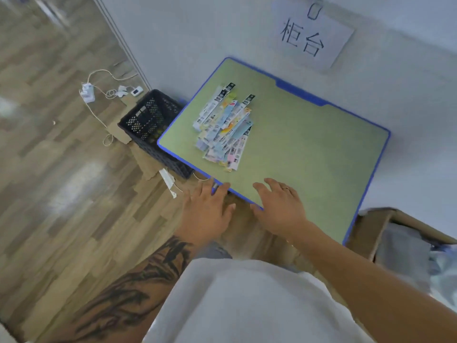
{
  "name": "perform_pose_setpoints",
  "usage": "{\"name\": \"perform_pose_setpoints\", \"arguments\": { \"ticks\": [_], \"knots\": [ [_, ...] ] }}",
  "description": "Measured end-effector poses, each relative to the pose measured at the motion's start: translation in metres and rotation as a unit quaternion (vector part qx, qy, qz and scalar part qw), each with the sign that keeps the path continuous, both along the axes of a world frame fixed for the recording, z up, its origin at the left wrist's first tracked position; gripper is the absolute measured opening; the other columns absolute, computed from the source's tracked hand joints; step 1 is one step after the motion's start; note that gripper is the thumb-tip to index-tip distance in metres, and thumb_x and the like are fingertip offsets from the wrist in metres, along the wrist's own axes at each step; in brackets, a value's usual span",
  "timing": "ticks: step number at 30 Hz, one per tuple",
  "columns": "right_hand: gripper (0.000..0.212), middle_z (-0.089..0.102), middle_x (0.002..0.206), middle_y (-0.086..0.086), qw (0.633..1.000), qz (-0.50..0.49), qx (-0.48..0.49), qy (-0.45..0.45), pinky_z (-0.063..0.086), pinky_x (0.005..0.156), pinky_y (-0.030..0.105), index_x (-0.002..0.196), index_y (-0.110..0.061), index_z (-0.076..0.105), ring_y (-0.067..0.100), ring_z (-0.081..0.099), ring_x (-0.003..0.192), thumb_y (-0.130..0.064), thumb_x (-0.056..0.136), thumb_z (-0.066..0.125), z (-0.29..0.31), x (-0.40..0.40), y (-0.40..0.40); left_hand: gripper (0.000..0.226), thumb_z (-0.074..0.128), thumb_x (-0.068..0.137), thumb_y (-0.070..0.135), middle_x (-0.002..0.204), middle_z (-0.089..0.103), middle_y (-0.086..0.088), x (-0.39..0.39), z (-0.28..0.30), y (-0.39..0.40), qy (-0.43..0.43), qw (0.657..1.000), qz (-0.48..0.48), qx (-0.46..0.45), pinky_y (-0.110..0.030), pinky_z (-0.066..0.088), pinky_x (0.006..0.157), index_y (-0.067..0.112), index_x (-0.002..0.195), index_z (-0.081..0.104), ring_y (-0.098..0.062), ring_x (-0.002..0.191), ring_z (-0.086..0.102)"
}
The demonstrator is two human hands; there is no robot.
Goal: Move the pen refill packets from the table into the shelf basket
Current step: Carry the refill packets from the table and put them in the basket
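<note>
Several pen refill packets (223, 127) lie in a loose pile on the left half of a green table with a blue rim (309, 149). My left hand (210, 209) hovers at the table's near edge, fingers relaxed and holding nothing, its fingertips at the blue rim. My right hand (279, 206) is over the near part of the tabletop, fingers spread and empty. Both hands are a short way in front of the pile. A black perforated plastic basket (153, 127) stands on the floor against the table's left side.
A white wall with a paper sign (311, 33) is behind the table. An open cardboard box (385, 231) is at the right. White power strips and cables (103, 92) lie on the wood floor, along with flat cardboard pieces (146, 162) by the basket.
</note>
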State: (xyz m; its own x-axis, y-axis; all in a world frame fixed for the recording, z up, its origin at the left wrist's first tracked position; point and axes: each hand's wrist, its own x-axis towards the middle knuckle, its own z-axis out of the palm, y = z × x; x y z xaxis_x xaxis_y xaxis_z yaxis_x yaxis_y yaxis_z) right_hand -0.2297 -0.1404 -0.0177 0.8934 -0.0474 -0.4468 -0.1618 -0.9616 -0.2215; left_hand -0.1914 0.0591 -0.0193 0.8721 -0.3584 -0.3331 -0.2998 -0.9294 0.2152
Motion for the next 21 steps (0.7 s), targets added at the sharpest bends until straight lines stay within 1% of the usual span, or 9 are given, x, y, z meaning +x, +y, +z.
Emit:
{"name": "perform_pose_setpoints", "arguments": {
  "ticks": [2,3,7,10,14,16,19,21],
  "knots": [
    [0.058,0.035,0.163,0.004,0.998,-0.057,0.012,0.026,0.029,0.119,0.042,0.154,-0.031,0.039,0.03,0.04,0.146,-0.05,0.1,0.051,-0.003,0.028,0.008,0.06,0.04,0.102,0.061,0.167,0.027,-0.007,0.038,-0.004,0.005,0.028,0.999,-0.03,0.005,-0.059,0.016,0.122,0.039,0.157,0.029,-0.034,0.155,0.02],
    [0.056,0.039,0.161,0.004,0.995,-0.086,0.021,0.037,0.032,0.118,0.041,0.152,-0.031,0.041,0.029,0.043,0.143,-0.05,0.1,0.052,-0.004,0.042,0.013,0.061,0.039,0.102,0.061,0.168,0.025,-0.008,0.057,-0.005,0.007,0.034,0.998,-0.05,0.013,-0.058,0.015,0.122,0.038,0.158,0.026,-0.034,0.155,0.018],
    [0.05,0.049,0.15,0.004,0.983,-0.166,0.047,0.065,0.039,0.111,0.04,0.145,-0.025,0.051,0.028,0.052,0.132,-0.047,0.1,0.053,-0.01,0.091,0.039,0.063,0.04,0.101,0.059,0.166,0.028,-0.01,0.119,-0.007,0.021,0.038,0.993,-0.114,0.021,-0.059,0.012,0.123,0.037,0.159,0.026,-0.033,0.153,0.021],
    [0.045,0.053,0.144,0.008,0.965,-0.242,0.078,0.064,0.042,0.108,0.041,0.139,-0.021,0.057,0.031,0.056,0.127,-0.044,0.1,0.055,-0.019,0.126,0.057,0.064,0.042,0.101,0.057,0.167,0.027,-0.01,0.156,-0.014,0.033,0.051,0.986,-0.154,0.026,-0.061,0.012,0.124,0.036,0.16,0.027,-0.034,0.154,0.021],
    [0.037,0.057,0.134,0.011,0.927,-0.354,0.114,0.049,0.045,0.101,0.04,0.13,-0.021,0.062,0.034,0.059,0.119,-0.042,0.1,0.056,-0.033,0.163,0.072,0.066,0.042,0.102,0.056,0.169,0.021,-0.01,0.194,-0.022,0.047,0.074,0.977,-0.2,0.03,-0.062,0.011,0.124,0.035,0.161,0.023,-0.036,0.155,0.017],
    [0.03,0.061,0.124,0.011,0.899,-0.415,0.135,0.034,0.048,0.096,0.039,0.122,-0.02,0.065,0.034,0.061,0.111,-0.039,0.1,0.057,-0.04,0.18,0.074,0.066,0.042,0.102,0.056,0.17,0.018,-0.011,0.211,-0.024,0.049,0.086,0.973,-0.213,0.03,-0.061,0.01,0.125,0.036,0.162,0.021,-0.036,0.156,0.014],
    [0.021,0.069,0.11,0.006,0.853,-0.493,0.169,0.031,0.053,0.089,0.038,0.108,-0.022,0.065,0.03,0.067,0.097,-0.037,0.098,0.056,-0.048,0.201,0.071,0.066,0.041,0.103,0.056,0.17,0.017,-0.012,0.229,-0.028,0.048,0.096,0.969,-0.224,0.029,-0.061,0.009,0.125,0.036,0.162,0.019,-0.037,0.156,0.014],
    [0.018,0.07,0.098,0.004,0.838,-0.519,0.165,0.035,0.056,0.085,0.041,0.097,-0.022,0.062,0.03,0.069,0.089,-0.039,0.096,0.055,-0.055,0.211,0.069,0.066,0.039,0.103,0.056,0.169,0.021,-0.013,0.236,-0.031,0.045,0.098,0.97,-0.223,0.016,-0.061,0.011,0.124,0.035,0.162,0.019,-0.037,0.155,0.016]
  ]
}}
